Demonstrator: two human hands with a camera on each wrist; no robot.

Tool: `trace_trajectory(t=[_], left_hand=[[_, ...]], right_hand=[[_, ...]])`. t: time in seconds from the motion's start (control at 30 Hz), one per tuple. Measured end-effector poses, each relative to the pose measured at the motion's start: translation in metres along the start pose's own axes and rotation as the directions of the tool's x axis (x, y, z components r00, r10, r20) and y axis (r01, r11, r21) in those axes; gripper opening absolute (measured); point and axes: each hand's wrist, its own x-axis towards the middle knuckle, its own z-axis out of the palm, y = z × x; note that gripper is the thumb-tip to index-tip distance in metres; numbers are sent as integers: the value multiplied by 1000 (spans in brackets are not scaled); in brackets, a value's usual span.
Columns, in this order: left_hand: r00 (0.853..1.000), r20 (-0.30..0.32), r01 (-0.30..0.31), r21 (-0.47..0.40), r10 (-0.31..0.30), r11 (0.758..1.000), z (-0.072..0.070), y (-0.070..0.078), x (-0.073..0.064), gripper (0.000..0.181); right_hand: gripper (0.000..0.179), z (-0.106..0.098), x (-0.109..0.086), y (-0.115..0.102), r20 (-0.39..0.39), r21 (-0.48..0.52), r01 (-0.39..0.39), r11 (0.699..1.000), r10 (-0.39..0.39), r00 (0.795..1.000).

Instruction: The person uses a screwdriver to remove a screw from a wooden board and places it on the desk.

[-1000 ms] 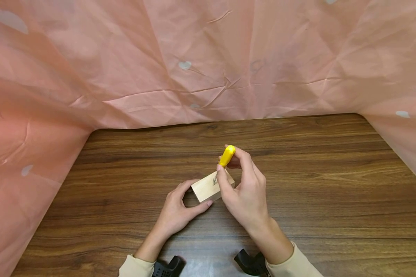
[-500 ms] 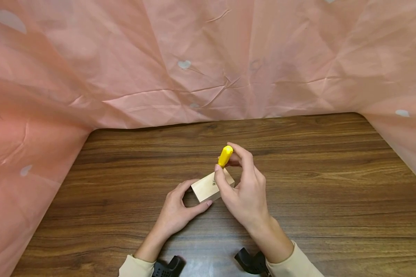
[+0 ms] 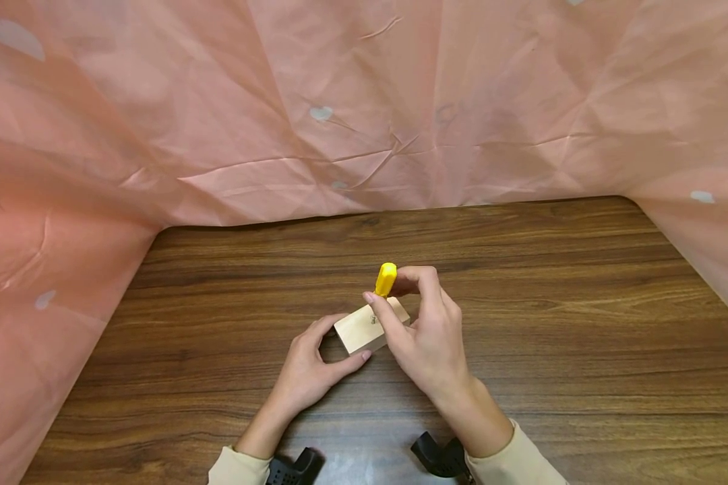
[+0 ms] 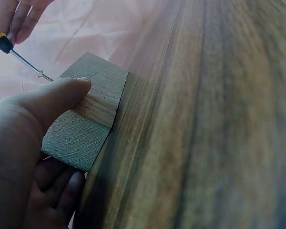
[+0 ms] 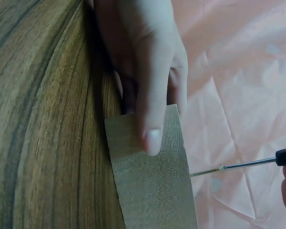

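Note:
A pale wooden block [image 3: 358,330] lies on the brown table, and my left hand [image 3: 309,364] grips its left end between thumb and fingers. My right hand [image 3: 431,337] pinches the yellow handle of a screwdriver [image 3: 386,277] over the block. In the right wrist view the screwdriver's shaft [image 5: 250,163] meets the head of a screw [image 5: 207,172], whose point touches the block's top face. Much of the screw's thread shows above the wood. The left wrist view has the same screw [image 4: 46,77] partly behind my left thumb.
The wood-grain table [image 3: 558,323] extends around both hands. A pink cloth [image 3: 364,108] with pale heart shapes hangs along the back and both sides. Black wrist mounts [image 3: 439,458] sit at the cuffs.
The screwdriver handle has shifted left and stands more upright. My right fingers have turned around it, with the index finger now more bent. The block and my left hand have stayed in place.

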Motion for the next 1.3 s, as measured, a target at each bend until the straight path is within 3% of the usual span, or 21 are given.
trace_trajectory(t=[0.17, 0.53, 0.77, 0.97, 1.1, 1.2, 1.3], left_hand=[[1000, -7, 2, 4, -2, 1000, 0, 0, 0, 56], [1000, -7, -6, 4, 6, 1000, 0, -1, 0, 56], [1000, -5, 8, -3, -8, 1000, 0, -1, 0, 57], [1000, -3, 13, -9, -13, 1000, 0, 0, 0, 57], [1000, 2, 19, -10, -19, 1000, 1, -1, 0, 57], [1000, 4, 22, -8, -22, 1000, 1, -1, 0, 57], [1000, -1, 9, 0, -9, 1000, 0, -2, 0, 56]], right_hand=[[26, -1, 2, -1, 40, 48, 3, 999, -5, 999], [45, -3, 3, -2, 60, 37, 4, 999, -7, 998], [37, -2, 4, 0, 24, 14, 34, 999, -34, 999], [52, -1, 4, 0, 35, 27, 38, 999, -38, 999], [39, -1, 3, 0, 18, 2, 18, 1000, -18, 1000], [32, -2, 3, 0, 57, 22, 15, 1000, -16, 998], [42, -3, 3, -1, 99, 29, -9, 1000, 6, 995]])
